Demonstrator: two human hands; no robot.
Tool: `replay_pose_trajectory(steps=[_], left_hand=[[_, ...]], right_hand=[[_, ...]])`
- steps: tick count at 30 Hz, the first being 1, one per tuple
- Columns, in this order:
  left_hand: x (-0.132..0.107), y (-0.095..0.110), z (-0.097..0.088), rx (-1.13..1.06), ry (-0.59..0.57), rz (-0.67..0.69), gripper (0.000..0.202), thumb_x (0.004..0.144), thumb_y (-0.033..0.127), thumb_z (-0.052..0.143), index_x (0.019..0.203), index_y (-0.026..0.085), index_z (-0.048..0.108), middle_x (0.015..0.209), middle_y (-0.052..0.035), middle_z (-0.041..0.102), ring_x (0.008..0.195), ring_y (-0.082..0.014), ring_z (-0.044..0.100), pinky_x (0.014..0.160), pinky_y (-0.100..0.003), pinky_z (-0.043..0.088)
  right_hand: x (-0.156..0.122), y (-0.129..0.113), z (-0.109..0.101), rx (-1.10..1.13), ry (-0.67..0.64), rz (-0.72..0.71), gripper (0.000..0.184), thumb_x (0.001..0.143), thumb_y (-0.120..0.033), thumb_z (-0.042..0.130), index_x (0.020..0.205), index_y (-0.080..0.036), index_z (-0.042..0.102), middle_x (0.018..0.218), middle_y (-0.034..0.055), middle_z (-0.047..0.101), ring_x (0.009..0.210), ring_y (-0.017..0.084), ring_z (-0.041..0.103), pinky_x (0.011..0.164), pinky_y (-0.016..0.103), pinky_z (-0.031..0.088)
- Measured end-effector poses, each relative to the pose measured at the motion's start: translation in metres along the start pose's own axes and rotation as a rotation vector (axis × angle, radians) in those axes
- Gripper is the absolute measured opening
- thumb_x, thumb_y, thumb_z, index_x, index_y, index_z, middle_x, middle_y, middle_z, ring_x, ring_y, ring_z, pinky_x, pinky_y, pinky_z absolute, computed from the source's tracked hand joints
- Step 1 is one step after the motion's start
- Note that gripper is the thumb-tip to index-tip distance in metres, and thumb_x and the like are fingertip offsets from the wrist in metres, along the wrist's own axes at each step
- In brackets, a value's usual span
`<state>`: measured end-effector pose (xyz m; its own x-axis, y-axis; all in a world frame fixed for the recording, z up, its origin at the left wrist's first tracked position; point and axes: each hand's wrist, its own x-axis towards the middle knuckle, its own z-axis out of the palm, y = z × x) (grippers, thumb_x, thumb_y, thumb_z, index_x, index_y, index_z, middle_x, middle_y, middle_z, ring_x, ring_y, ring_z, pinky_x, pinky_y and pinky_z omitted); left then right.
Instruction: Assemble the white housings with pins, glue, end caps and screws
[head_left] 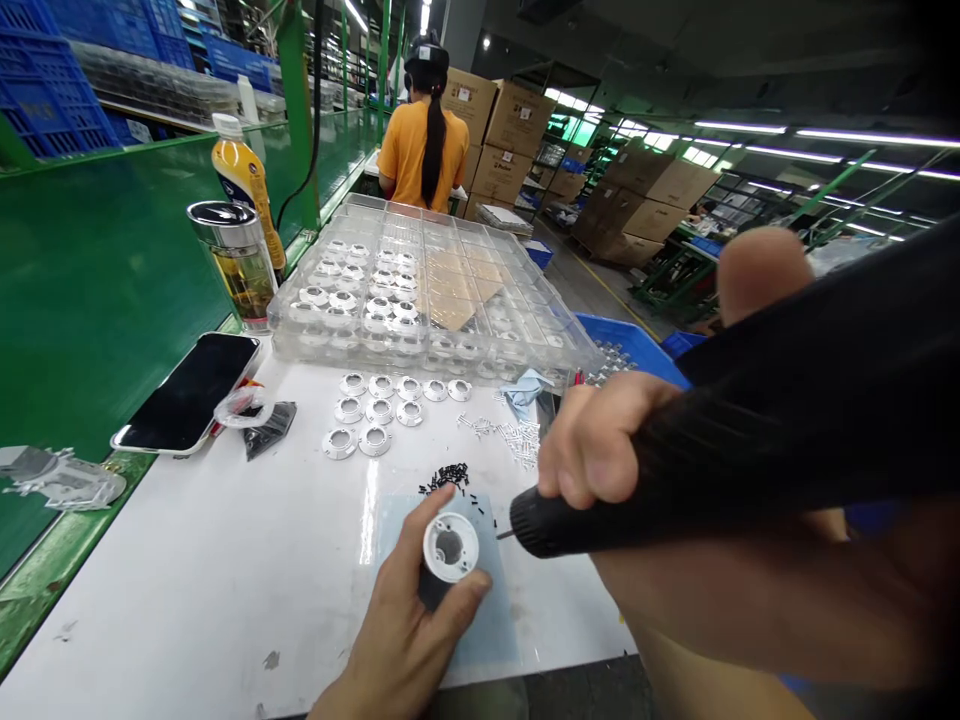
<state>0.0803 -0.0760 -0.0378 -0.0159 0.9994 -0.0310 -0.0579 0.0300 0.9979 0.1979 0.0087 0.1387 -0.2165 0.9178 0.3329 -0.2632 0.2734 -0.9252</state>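
Observation:
Between thumb and forefinger, my left hand (409, 610) grips a round white housing (451, 548), its open end with a dark hollow facing up. Under it lies a light blue mat (491, 610). My right hand (607, 440) is wrapped round a black electric screwdriver (675, 490), held sideways close to the camera. The thin bit at its tip points left, a little apart from the housing. Small black screws (450, 477) lie in a heap just beyond the housing. Farther up the table, white rings (379, 411) sit in loose rows.
Clear plastic compartment trays (360, 345) full of white rings stand at the back. Small white parts (521, 440) and a blue cloth (527, 390) lie at right. A phone (191, 392), glass tumbler (238, 265) and drink bottle (244, 180) line the left. Ahead, a person in orange (420, 150) faces away.

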Motion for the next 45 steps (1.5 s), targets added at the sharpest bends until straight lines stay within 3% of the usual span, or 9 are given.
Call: replay_pose_trajectory(steps=[3, 5, 8, 12, 18, 23, 32, 39, 45], left_hand=[[0.0, 0.008, -0.001, -0.122, 0.129, -0.13, 0.066, 0.1, 0.06, 0.054, 0.156, 0.03, 0.036, 0.118, -0.0069, 0.07, 0.112, -0.0265, 0.065, 0.105, -0.043, 0.045], [0.002, 0.013, -0.002, -0.181, 0.187, -0.196, 0.07, 0.098, 0.061, 0.056, 0.157, 0.031, 0.032, 0.099, -0.0011, 0.07, 0.094, -0.0219, 0.066, 0.095, -0.038, 0.049], [0.005, 0.016, -0.003, -0.16, 0.187, -0.226, 0.068, 0.089, 0.05, 0.074, 0.145, 0.028, 0.044, 0.096, 0.0013, 0.068, 0.089, -0.0196, 0.066, 0.086, -0.032, 0.052], [0.006, 0.011, -0.003, -0.031, 0.168, -0.143, 0.038, 0.086, 0.042, 0.076, 0.115, 0.022, 0.063, 0.097, -0.0023, 0.071, 0.092, -0.023, 0.068, 0.086, -0.034, 0.054], [0.003, 0.011, 0.003, 0.063, 0.199, -0.051, 0.035, 0.088, 0.036, 0.071, 0.12, 0.024, 0.063, 0.104, -0.0025, 0.076, 0.095, -0.022, 0.07, 0.088, -0.034, 0.053], [0.005, 0.01, 0.008, 0.107, 0.157, 0.075, 0.017, 0.087, 0.028, 0.074, 0.1, 0.027, 0.063, 0.091, 0.0026, 0.075, 0.085, -0.0184, 0.07, 0.074, -0.028, 0.053], [0.005, 0.018, 0.002, 0.128, 0.177, -0.107, 0.017, 0.088, 0.041, 0.073, 0.09, 0.024, 0.069, 0.09, -0.0008, 0.075, 0.086, -0.0219, 0.07, 0.075, -0.031, 0.054], [0.004, 0.021, 0.007, 0.143, 0.203, 0.045, 0.012, 0.086, 0.031, 0.076, 0.091, 0.026, 0.066, 0.094, 0.0002, 0.078, 0.085, -0.0209, 0.072, 0.074, -0.029, 0.055], [-0.002, 0.021, 0.002, 0.193, 0.245, 0.056, 0.01, 0.088, 0.034, 0.074, 0.088, 0.026, 0.067, 0.086, 0.0007, 0.074, 0.078, -0.0192, 0.069, 0.069, -0.027, 0.054]], right_hand=[[-0.006, 0.02, -0.017, 0.048, 0.106, -0.067, 0.048, 0.073, -0.068, 0.076, 0.104, -0.032, 0.069, 0.056, 0.0026, 0.067, 0.043, 0.019, 0.052, 0.042, 0.032, 0.04], [-0.011, 0.042, -0.031, 0.029, 0.069, 0.002, 0.046, 0.074, -0.061, 0.075, 0.102, -0.026, 0.066, 0.062, 0.0034, 0.068, 0.048, 0.021, 0.057, 0.046, 0.034, 0.044], [-0.018, 0.07, -0.049, 0.065, -0.01, 0.101, 0.047, 0.075, -0.053, 0.075, 0.109, -0.025, 0.059, 0.073, 0.0025, 0.068, 0.057, 0.021, 0.061, 0.053, 0.037, 0.051], [-0.023, 0.09, -0.057, 0.111, -0.022, 0.087, 0.053, 0.076, -0.055, 0.072, 0.117, -0.025, 0.056, 0.071, 0.0003, 0.064, 0.053, 0.019, 0.056, 0.049, 0.034, 0.048], [-0.019, 0.07, -0.051, 0.122, -0.031, 0.106, 0.06, 0.075, -0.058, 0.07, 0.122, -0.022, 0.059, 0.069, 0.0021, 0.063, 0.052, 0.02, 0.055, 0.05, 0.036, 0.046], [-0.016, 0.036, -0.043, 0.264, -0.024, 0.091, 0.051, 0.076, -0.06, 0.071, 0.113, -0.026, 0.065, 0.068, 0.0033, 0.063, 0.054, 0.02, 0.055, 0.052, 0.036, 0.047], [-0.019, 0.074, -0.057, 0.099, -0.028, 0.099, 0.056, 0.073, -0.058, 0.07, 0.116, -0.023, 0.062, 0.068, 0.0035, 0.064, 0.052, 0.022, 0.056, 0.05, 0.038, 0.048], [-0.016, 0.044, -0.046, 0.179, -0.009, 0.086, 0.053, 0.075, -0.06, 0.071, 0.114, -0.025, 0.064, 0.068, 0.004, 0.064, 0.054, 0.022, 0.056, 0.052, 0.038, 0.047], [-0.013, 0.078, -0.056, 0.08, 0.014, 0.099, 0.055, 0.071, -0.056, 0.07, 0.113, -0.022, 0.061, 0.064, 0.0015, 0.064, 0.048, 0.021, 0.056, 0.047, 0.036, 0.046]])
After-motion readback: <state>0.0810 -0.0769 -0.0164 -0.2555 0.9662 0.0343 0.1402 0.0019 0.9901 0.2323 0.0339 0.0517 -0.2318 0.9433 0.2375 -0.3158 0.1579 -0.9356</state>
